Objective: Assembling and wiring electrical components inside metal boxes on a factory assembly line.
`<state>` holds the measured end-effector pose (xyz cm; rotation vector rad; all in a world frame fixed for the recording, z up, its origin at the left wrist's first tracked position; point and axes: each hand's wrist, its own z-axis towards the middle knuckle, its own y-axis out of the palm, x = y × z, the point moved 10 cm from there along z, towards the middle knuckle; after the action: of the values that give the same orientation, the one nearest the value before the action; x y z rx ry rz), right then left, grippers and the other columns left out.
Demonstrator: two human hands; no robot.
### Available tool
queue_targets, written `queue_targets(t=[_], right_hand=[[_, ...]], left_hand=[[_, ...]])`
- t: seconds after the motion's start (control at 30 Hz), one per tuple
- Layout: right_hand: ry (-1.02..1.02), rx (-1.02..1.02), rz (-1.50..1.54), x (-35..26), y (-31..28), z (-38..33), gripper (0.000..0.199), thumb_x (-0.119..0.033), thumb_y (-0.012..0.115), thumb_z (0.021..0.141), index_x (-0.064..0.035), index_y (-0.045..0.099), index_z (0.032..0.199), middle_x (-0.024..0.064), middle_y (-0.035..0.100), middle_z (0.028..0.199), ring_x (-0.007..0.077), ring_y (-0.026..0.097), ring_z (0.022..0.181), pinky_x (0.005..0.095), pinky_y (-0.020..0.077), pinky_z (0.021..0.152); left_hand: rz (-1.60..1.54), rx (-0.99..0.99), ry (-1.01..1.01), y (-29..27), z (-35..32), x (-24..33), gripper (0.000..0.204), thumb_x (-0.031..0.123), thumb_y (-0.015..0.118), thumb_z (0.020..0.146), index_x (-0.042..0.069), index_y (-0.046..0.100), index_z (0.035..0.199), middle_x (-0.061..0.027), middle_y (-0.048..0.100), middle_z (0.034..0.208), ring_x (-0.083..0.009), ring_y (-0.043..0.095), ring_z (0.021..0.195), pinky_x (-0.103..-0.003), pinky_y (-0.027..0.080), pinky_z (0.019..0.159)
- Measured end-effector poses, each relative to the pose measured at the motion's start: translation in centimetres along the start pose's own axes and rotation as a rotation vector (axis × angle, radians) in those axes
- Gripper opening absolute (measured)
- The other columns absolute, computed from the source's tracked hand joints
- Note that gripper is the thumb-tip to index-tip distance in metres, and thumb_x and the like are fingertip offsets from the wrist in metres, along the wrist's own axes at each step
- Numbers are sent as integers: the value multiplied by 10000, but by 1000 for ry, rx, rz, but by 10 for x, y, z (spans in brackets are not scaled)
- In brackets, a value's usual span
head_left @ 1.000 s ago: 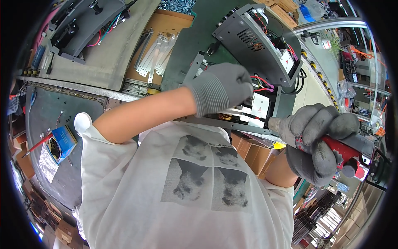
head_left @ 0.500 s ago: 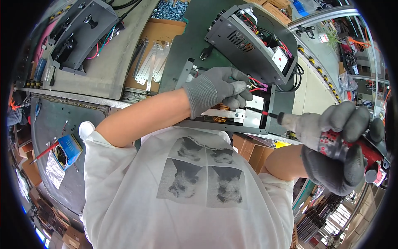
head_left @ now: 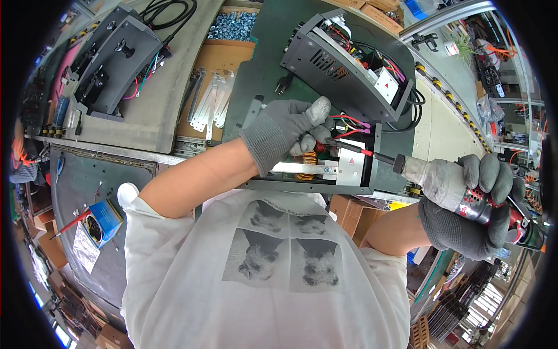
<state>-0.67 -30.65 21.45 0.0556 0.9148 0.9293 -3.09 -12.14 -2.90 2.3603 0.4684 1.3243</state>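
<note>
My right hand (head_left: 465,203), in a grey glove, is wrapped around a red and black power screwdriver (head_left: 439,183). Its long bit (head_left: 363,152), with a red sleeve, points left, its tip against the fingers of my left hand (head_left: 296,129). That hand, also gloved, is closed over an open metal chassis (head_left: 325,187), thumb uppermost; whatever its fingers pinch is hidden. Inside the chassis are a white plate (head_left: 352,168), a silver metal strip (head_left: 302,168), a yellow wire coil (head_left: 306,160) and red wires with pink connectors (head_left: 361,129).
A grey vented machine housing (head_left: 343,67) with exposed wiring stands tilted beyond the chassis. Metal strips (head_left: 212,104) lie in a cardboard box (head_left: 232,55), beside a bin of screws (head_left: 231,26). Another grey housing (head_left: 119,61) sits far left, a small blue box (head_left: 104,221) nearer.
My left hand has shifted slightly left, its thumb now raised. The screwdriver's tip has moved up and left, from over the white plate to my left fingers.
</note>
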Motion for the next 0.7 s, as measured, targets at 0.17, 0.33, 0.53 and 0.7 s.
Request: queue_targets(t=[0.17, 0.33, 0.53, 0.7], right_hand=[[11, 27, -9, 6, -5, -1, 332, -157, 598, 834, -136, 531, 1158, 9, 399, 877, 197, 365, 795, 370, 362, 704], [81, 216, 30, 18, -13, -6, 330, -112, 589, 715, -75, 542, 1040, 23, 440, 796, 175, 370, 720, 352, 346, 666], [-38, -81, -80, 8, 2, -2, 430, -173, 591, 862, -90, 541, 1281, 12, 429, 885, 201, 367, 781, 395, 354, 684], [-89, -107, -128, 4, -1, -3, 423, -186, 569, 871, -72, 537, 1277, 24, 441, 921, 206, 367, 780, 397, 346, 670]], left_hand=[[-21, -40, 102, 2, -1, 4, 491, 509, 617, 929, 20, 639, 894, -1, 594, 656, -31, 456, 444, -188, 351, 387], [-44, -68, 14, 8, -6, 5, 480, 501, 607, 937, 21, 629, 918, 5, 585, 647, -30, 449, 436, -184, 344, 379], [-73, -112, 33, 9, -6, 8, 472, 494, 606, 939, 23, 632, 927, -7, 601, 660, -35, 476, 454, -182, 363, 383], [-92, -80, 72, 4, -3, 7, 453, 473, 608, 944, 21, 637, 943, -24, 622, 678, -43, 499, 479, -176, 378, 393]])
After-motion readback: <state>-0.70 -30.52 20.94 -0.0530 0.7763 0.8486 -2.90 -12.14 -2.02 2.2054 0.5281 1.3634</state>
